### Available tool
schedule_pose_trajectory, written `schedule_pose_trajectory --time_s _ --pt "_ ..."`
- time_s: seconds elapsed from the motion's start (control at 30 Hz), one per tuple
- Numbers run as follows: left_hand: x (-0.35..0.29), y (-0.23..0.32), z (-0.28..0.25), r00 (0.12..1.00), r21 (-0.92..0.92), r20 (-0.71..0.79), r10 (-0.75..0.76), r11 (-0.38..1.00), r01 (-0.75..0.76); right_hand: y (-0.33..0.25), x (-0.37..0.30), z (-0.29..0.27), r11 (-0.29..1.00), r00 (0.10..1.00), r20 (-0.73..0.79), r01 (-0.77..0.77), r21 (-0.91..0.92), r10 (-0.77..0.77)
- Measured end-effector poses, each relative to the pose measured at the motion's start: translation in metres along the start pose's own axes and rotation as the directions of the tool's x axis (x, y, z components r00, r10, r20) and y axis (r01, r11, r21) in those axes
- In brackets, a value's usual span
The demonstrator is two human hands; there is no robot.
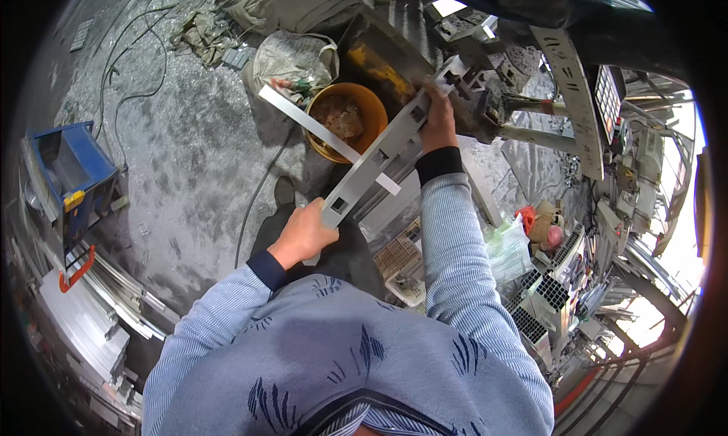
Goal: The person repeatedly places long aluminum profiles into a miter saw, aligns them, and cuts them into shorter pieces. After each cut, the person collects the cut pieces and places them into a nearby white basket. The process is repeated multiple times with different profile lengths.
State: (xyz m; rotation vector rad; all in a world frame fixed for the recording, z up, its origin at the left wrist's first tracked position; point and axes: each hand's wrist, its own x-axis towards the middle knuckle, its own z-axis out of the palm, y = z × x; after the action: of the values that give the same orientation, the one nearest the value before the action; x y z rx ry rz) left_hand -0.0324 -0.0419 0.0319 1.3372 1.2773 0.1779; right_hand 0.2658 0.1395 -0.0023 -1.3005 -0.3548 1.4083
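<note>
A silver metal profile [390, 148] with square cut-outs along its face runs slantwise before me, its far end up to the right. My left hand [301, 235] is closed around its near, lower-left end. Close to the far end, my right hand [438, 119] grips the same profile, fingers wrapped round its edge. A light flat metal strip [311, 125] crosses the profile and sticks out to the upper left. A short light piece [389, 183] shows on the profile's other side; whether it belongs to the strip I cannot tell. An orange bucket [374, 106] with brownish scraps stands below the strip.
A whitish sack [292, 57] stands behind the bucket. Dark machinery [485, 102] fills the far right. At left are a blue metal stand [80, 155] and stacked metal profiles [98, 322]. A black cable [262, 193] lies across the floor. Plastic bags [509, 248] sit at right.
</note>
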Motion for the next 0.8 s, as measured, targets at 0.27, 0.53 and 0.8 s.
schedule_pose_trajectory --time_s 0.27,0.53,0.8 --pt "-0.007 0.010 -0.006 0.997 -0.030 0.048 -0.056 0.998 0.057 -0.007 -0.010 0.006 1.000 1.000 -0.004 -0.012 -0.006 0.012" --pt "-0.001 0.011 -0.008 0.995 -0.047 0.047 -0.086 0.995 0.088 -0.004 -0.008 0.010 0.999 0.998 -0.041 -0.038 0.032 0.040" --pt "-0.034 -0.030 -0.009 0.994 -0.125 0.001 0.112 0.986 -0.111 0.023 -0.043 0.007 0.920 0.987 0.057 0.162 -0.356 -0.151"
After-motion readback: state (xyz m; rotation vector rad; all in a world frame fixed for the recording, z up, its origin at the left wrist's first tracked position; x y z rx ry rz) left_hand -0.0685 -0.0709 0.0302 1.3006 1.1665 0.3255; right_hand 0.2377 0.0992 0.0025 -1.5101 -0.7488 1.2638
